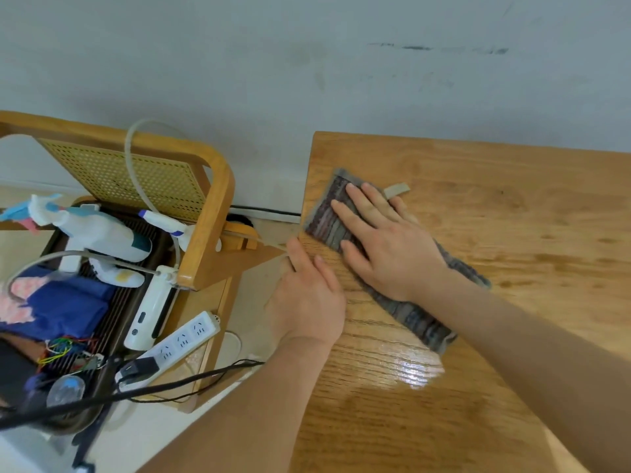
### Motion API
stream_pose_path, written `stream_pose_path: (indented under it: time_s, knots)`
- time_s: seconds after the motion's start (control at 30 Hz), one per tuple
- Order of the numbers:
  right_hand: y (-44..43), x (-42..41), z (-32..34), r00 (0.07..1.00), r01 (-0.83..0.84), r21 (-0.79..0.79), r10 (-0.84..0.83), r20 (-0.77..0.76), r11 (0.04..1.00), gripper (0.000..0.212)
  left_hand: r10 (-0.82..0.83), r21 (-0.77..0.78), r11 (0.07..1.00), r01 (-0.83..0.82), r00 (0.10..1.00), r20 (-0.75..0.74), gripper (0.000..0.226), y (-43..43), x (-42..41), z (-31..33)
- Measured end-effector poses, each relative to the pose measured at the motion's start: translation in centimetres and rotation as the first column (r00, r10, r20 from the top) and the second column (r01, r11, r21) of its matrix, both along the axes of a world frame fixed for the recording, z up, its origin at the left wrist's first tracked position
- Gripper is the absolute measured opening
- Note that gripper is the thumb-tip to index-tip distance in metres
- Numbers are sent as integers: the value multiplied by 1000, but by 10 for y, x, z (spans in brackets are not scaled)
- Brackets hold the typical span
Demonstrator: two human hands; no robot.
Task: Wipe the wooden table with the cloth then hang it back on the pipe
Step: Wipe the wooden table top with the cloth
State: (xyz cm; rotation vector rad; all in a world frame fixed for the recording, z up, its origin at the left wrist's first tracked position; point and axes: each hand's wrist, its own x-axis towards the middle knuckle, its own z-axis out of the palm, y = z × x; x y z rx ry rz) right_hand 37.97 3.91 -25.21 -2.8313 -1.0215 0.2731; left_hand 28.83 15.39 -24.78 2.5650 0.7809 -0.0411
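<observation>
A grey striped cloth [326,216] lies flat on the wooden table [512,233], near the table's far left corner, with a small hanging loop at its far edge. My right hand [386,247] presses palm down on the cloth, fingers spread toward the corner. At the table's left edge rests my left hand [307,295], fingers together, holding nothing. A wet sheen shows on the wood near me. No pipe is in view.
Left of the table stands a wooden chair [208,213] with a cane back, loaded with spray bottles [99,230], blue fabric [65,305], a white power strip [181,339] and black cables. A grey wall runs behind the table.
</observation>
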Motion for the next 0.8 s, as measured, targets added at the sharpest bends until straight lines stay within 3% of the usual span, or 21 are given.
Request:
stream_pose_path:
  time_s: [0.17, 0.4, 0.53, 0.67, 0.8]
  knots:
    - [35, 68, -6, 966, 257, 1, -257, 42, 966, 62, -12, 20, 1000, 12, 999, -38, 54, -1, 3, 1]
    - [109, 48, -7, 997, -74, -3, 74, -15, 997, 52, 7, -47, 999, -11, 997, -77, 51, -1, 4, 6]
    - [77, 48, -6, 997, -71, 68, 68, 43, 995, 53, 1, -44, 999, -5, 995, -100, 51, -3, 4, 9]
    - [53, 79, -8, 993, 110, 58, -113, 45, 992, 58, 0, -62, 998, -5, 996, -94, 50, -3, 4, 10]
    - [31, 97, -10, 923, 385, 27, -385, 15, 923, 60, -5, -57, 998, 1, 997, -81, 49, 0, 2, 5]
